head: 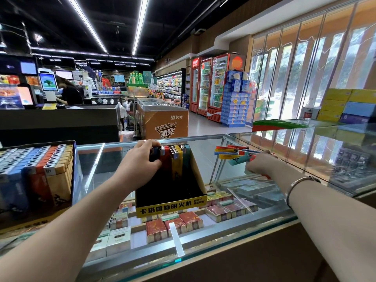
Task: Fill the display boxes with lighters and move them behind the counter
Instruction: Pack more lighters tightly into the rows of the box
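The box [173, 180] stands on the glass counter [203, 243] midway along it, a little in from its near edge, with only one row of lighters [173, 153] upright against its back wall; the rest of it is bare. Your left hand [142, 157] curls over the left end of that row, gripping the black lighter there. Your right hand [258, 162] reaches toward the counter's right end and closes on lighters from the loose pile [232, 152] lying flat there. So you are mid-fill, far from done. Next, lift that handful, turn the lighters upright and set them in front of the standing row. A full box [34, 171] sits at the counter's left end. Cigarette packs [175, 224] lie under the glass.
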`<state>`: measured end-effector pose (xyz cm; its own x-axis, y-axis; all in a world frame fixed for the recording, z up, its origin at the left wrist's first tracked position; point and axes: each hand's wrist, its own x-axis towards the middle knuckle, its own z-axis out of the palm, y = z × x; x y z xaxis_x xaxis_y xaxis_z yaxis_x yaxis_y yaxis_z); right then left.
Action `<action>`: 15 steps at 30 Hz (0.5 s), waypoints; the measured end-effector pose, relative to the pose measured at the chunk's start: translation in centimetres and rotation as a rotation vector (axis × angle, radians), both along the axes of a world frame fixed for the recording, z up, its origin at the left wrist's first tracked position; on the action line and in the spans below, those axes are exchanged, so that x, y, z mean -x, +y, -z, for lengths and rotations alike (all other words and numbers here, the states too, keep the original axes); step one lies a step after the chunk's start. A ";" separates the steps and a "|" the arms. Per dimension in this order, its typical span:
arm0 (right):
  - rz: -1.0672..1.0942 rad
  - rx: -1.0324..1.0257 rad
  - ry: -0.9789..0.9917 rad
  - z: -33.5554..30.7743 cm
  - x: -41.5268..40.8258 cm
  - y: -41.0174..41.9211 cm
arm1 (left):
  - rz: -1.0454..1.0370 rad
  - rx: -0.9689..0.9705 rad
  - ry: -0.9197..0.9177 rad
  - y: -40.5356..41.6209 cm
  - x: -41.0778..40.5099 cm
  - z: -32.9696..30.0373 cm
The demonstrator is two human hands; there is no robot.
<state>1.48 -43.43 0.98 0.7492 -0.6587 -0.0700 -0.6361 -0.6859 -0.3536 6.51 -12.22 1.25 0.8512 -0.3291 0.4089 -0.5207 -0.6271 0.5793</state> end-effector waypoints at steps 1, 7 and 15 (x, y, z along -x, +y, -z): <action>-0.020 0.017 0.015 -0.2 0.2 0.2 | 0.002 -0.001 0.004 0.0 0.0 0.0; -0.100 0.066 0.040 -1.3 1.0 1.3 | 0.007 0.002 0.007 0.0 0.1 -0.1; -0.198 -0.396 -0.178 -2.2 1.2 3.1 | 0.053 -0.021 0.039 0.5 0.2 -0.5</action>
<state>0.25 -40.29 3.19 0.8806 -0.4508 -0.1458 -0.4125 -0.5781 -0.7040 6.32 -11.72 1.72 0.8475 -0.3826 0.3678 -0.5307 -0.6115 0.5868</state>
